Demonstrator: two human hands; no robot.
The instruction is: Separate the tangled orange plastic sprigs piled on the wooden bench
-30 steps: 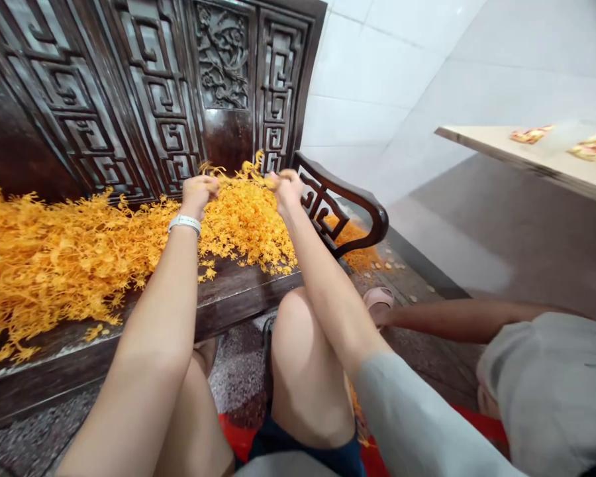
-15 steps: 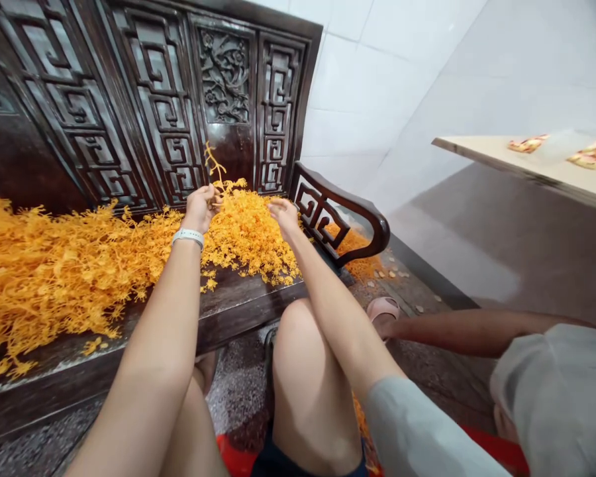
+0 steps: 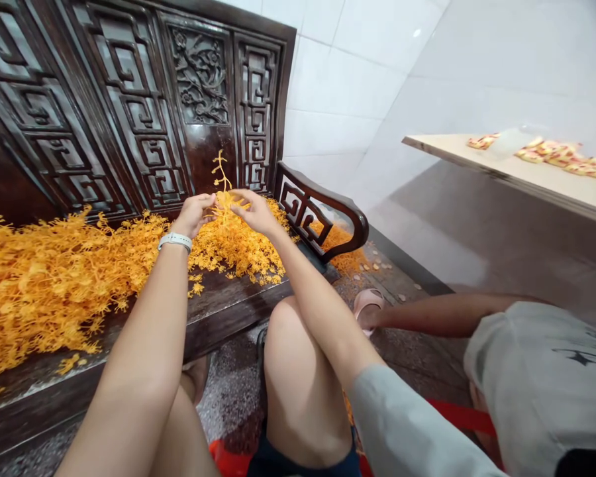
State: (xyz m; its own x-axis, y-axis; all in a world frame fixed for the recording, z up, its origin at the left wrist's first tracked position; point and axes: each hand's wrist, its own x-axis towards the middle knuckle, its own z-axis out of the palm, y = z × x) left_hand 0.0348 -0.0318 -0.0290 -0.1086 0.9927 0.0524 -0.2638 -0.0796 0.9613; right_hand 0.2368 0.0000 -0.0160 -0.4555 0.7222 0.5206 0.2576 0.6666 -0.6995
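Observation:
Between my hands stands an orange plastic flower sprig, its thin branched tip pointing up. My left hand, with a pale watch band at the wrist, is closed on the lower part of the sprig. From the other side, my right hand has its thumb and fingers around the sprig's orange petals; the exact contact is hard to make out. Beneath both hands lies a pile of orange plastic flower pieces on the dark wooden bench. A larger heap spreads along the seat to the left.
A carved wooden backrest rises behind the pile, with a curved armrest at its right end. More orange pieces lie on the floor beyond it. A board holds wrapped items. Another person's leg extends in from the right.
My right hand has moved left, from apart over the pile to the sprig in my left hand. The view has turned slightly right.

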